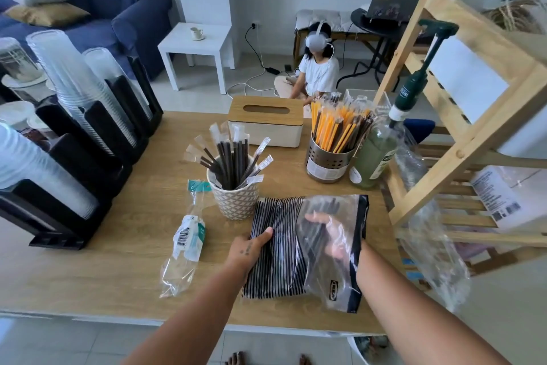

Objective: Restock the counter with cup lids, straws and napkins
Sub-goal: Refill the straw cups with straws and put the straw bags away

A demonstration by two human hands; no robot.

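Observation:
A clear zip bag (334, 270) full of wrapped black straws (275, 264) lies at the front of the wooden counter (133, 261). My left hand (251, 249) grips the straw bundle at its left edge. My right hand (325, 234) is inside the bag, fingers spread over the straws. Behind them stands a patterned cup (233, 199) with black straws, and a perforated metal holder (328, 163) with orange and brown straws. A wood-topped napkin box (266, 125) sits at the back. Black racks (97, 139) on the left hold stacks of clear lids and cups.
An empty plastic wrapper (183, 249) lies left of the cup. A green pump bottle (379, 154) stands beside the metal holder. A wooden shelf unit (461, 139) with crumpled plastic rises on the right. A person sits on the floor beyond the counter.

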